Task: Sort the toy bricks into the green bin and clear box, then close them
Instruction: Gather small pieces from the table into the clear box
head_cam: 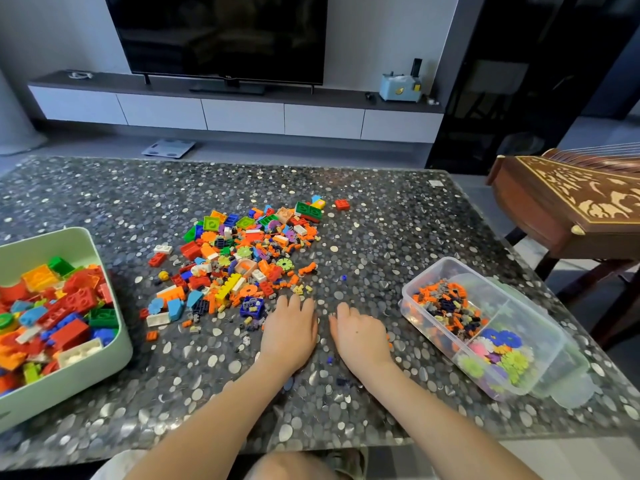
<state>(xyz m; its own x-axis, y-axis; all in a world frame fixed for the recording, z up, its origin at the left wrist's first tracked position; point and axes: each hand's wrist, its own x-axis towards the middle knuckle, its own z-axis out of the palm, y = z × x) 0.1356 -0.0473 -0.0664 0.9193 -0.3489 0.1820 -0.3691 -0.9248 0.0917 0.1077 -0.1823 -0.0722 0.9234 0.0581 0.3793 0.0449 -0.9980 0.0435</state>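
A heap of mixed toy bricks (242, 258) lies in the middle of the pebble-patterned table (398, 230). The green bin (104, 258) stands at the left, open and holding large bricks. At the right the clear box (408, 296) stands open, with small orange and dark pieces in one compartment and flower-shaped pieces in another. My left hand (289, 329) rests palm down at the near edge of the heap, fingers on small pieces. My right hand (360, 336) lies beside it, fingers curled down to the table; whether it holds anything is hidden.
A clear lid (568, 386) lies partly under the clear box at its right side. A carved wooden instrument (568, 199) stands off the table's right edge. A TV unit runs along the far wall. Loose tiny pieces (332, 360) dot the table between my arms.
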